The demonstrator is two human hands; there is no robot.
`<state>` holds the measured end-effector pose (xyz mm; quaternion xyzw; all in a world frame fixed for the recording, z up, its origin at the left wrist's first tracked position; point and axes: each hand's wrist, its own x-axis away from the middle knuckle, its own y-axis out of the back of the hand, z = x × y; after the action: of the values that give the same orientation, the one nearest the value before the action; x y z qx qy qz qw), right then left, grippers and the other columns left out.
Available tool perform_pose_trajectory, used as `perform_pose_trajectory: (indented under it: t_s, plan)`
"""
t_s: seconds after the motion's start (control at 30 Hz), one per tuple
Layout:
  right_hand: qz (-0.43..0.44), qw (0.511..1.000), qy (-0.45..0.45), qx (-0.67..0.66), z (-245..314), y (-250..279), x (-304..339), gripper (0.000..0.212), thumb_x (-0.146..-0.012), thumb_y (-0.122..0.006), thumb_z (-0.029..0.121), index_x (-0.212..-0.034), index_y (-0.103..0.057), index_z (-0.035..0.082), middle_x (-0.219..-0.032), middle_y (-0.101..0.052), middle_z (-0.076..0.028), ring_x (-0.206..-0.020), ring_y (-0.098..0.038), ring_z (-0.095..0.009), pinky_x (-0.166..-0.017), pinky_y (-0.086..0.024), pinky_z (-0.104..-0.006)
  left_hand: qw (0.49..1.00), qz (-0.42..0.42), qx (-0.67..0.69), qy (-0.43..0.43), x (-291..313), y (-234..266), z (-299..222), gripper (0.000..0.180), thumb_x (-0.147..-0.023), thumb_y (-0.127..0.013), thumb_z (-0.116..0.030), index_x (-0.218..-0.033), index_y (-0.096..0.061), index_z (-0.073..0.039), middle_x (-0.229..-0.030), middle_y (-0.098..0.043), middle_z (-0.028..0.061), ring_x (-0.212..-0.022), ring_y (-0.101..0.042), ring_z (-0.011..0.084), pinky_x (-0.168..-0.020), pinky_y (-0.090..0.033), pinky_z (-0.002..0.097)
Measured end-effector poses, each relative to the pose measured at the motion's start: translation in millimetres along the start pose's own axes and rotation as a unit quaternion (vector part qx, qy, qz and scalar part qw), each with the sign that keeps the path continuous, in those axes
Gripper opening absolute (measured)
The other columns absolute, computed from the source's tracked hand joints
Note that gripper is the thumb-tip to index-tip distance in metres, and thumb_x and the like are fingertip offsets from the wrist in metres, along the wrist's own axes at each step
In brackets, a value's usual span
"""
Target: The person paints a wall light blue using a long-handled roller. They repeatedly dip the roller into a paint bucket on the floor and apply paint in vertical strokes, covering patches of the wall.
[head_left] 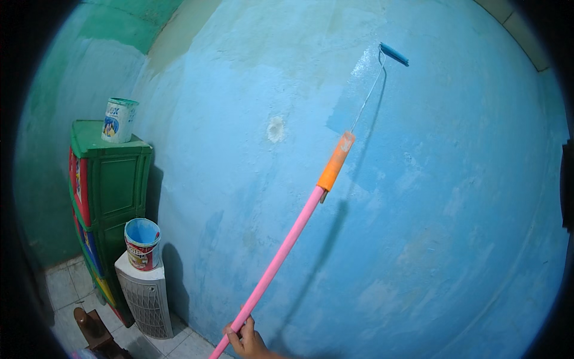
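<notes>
One paint roller [394,54] is at the upper right of the blue wall [418,239], its narrow blue cylinder tilted down to the right; whether it presses on the surface or sits just off it, I cannot tell. One thin wire frame [366,102] runs from it down to one orange handle [338,161], which is joined to the top of one pink pole [275,263] that slants to the lower edge. There the right grip [248,342] is closed round the pole, fingers curled about it; the left grip is out of view, so its state cannot be told. Just left of the roller one glossy streak [363,63] shines on the wall, and farther left and lower is one whitish patch [275,128]. Two paint containers stand at the left, both upright: one pale can [118,121] on top of one green cabinet [122,185], and one red-and-white bucket [142,257], blue inside, on one white unit with a grille [146,299] just beside the cabinet. One brown wooden object [92,328] is near them at the lower left, above the pale tiled floor [63,287].
</notes>
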<state>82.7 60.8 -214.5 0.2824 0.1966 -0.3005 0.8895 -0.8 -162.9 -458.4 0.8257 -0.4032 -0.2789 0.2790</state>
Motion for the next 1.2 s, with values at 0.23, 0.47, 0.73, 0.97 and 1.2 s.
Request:
perform_pose_trajectory:
  t_s: [0.23,0.47,0.73,0.97,1.2]
  plan:
    - [-0.014,0.999,-0.042,0.026,13,11,7,0.059,-0.097,-0.054,0.016,-0.144,-0.022,-0.002,-0.08,-0.064,-0.017,-0.069,-0.067,-0.034,-0.058,-0.051,-0.0414,0.998,0.054,-0.013,0.018,-1,-6,0,0.035,-0.094,-0.056,-0.036,-0.106,-0.059,-0.003,-0.079,-0.066,0.0232,-0.073,-0.063,0.0449,-0.064,-0.05,0.0533]
    - [-0.099,0.986,0.124,0.049,43,68,-78,0.072,-0.099,-0.052,0.013,-0.149,-0.004,-0.008,-0.079,-0.061,-0.011,-0.063,-0.061,-0.017,-0.055,-0.049,-0.031,0.999,0.015,0.035,-0.034,-83,51,-94,0.032,-0.093,-0.059,-0.033,-0.105,-0.061,-0.003,-0.077,-0.064,0.0257,-0.073,-0.063,0.0458,-0.062,-0.049,0.0543]
    - [-0.237,0.931,0.261,0.091,150,154,-186,0.067,-0.101,-0.047,0.014,-0.153,-0.009,-0.002,-0.071,-0.058,-0.005,-0.062,-0.053,-0.009,-0.055,-0.044,-0.026,0.993,-0.026,0.065,-0.095,-163,119,-234,0.035,-0.096,-0.051,-0.038,-0.103,-0.058,-0.004,-0.072,-0.063,0.021,-0.067,-0.061,0.0447,-0.061,-0.048,0.0533]
    - [-0.287,0.916,0.249,0.133,253,226,-253,0.061,-0.103,-0.045,0.023,-0.152,-0.019,-0.002,-0.064,-0.055,-0.004,-0.059,-0.052,-0.009,-0.055,-0.044,-0.0258,0.965,-0.078,0.103,-0.227,-214,180,-332,0.031,-0.101,-0.047,-0.029,-0.1,-0.053,0.001,-0.054,-0.056,0.0138,-0.047,-0.055,0.037,-0.048,-0.043,0.0479]
    - [-0.304,0.905,0.249,0.163,309,265,-280,0.062,-0.101,-0.046,0.029,-0.152,-0.024,0.001,-0.065,-0.054,-0.003,-0.059,-0.05,-0.009,-0.055,-0.043,-0.0258,0.927,-0.071,0.23,-0.288,-228,199,-377,0.03,-0.103,-0.042,-0.027,-0.119,-0.047,-0.001,-0.062,-0.056,0.0116,-0.053,-0.056,0.0328,-0.051,-0.042,0.0451]
